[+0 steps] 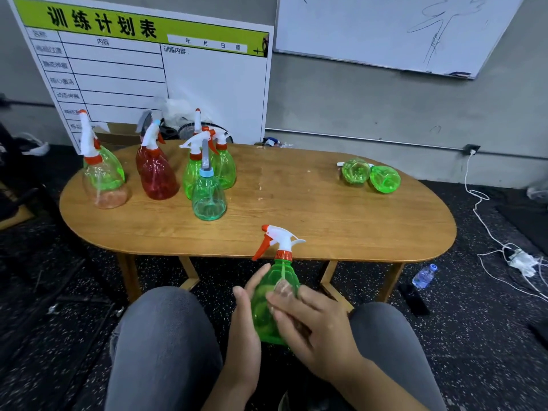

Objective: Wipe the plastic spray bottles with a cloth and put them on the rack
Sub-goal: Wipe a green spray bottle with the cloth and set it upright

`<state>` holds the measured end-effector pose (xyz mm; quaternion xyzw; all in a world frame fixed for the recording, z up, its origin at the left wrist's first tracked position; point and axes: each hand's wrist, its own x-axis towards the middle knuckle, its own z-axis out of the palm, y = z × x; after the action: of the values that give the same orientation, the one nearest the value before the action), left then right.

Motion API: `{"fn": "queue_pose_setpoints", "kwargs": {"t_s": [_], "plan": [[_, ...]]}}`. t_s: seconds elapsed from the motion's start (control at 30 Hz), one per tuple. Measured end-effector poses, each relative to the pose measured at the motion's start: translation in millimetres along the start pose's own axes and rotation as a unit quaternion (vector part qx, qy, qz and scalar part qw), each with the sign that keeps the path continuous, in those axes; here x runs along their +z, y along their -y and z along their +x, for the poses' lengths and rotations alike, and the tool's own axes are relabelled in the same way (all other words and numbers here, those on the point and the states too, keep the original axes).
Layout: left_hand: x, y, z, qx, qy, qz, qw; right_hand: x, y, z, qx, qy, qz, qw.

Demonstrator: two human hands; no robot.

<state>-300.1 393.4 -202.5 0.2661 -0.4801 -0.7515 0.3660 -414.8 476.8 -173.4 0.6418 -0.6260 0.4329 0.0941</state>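
Green translucent plastic spray bottle [272, 304] with a white and orange trigger head stood upright between the person's knees, just in front of the near edge of the oval wooden table [326, 226]. Its long axis ran bottom to top, nozzle pointing left. The left hand [244, 318] cupped the bottle's left flank, fingers curled round the body. The right hand [314, 318] lay across the front, fingers on the plastic; no cloth could be made out under them. Both hands were equally near, so either could lift it. No rack was visible. Other spray bottles [189, 170] stood at the table's far left, well apart; two green ones [370, 176] lay at the far right.
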Motion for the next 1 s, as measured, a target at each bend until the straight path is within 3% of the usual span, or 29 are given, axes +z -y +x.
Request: {"fn": "queue_pose_setpoints", "kwargs": {"t_s": [0.2,0.27,0.37,0.47,0.57,0.83,1.0], "plan": [[5,-11,-3,0.014,0.024,0.0,1.0,-13,4,-24,-0.158,0.065,-0.051,0.984],[7,-14,-3,0.029,0.034,0.028,0.999,-19,3,-25,-0.13,0.05,-0.023,0.99],[8,-14,-4,0.049,0.041,0.044,0.997,-28,-1,-14,-0.008,-0.012,0.022,1.0],[8,-14,-3,0.039,0.049,0.008,0.998,-32,-11,9,0.089,-0.083,0.048,0.991],[12,-14,-2,0.021,0.07,-0.016,0.997,-33,-20,32,0.128,-0.118,0.086,0.981],[6,-9,-2,0.014,0.049,-0.014,0.999,-5,-17,36,0.134,-0.058,0.052,0.988],[4,-8,-4,0.013,0.039,-0.007,0.999,-9,-6,10,0.024,-0.014,0.023,0.999]]}}
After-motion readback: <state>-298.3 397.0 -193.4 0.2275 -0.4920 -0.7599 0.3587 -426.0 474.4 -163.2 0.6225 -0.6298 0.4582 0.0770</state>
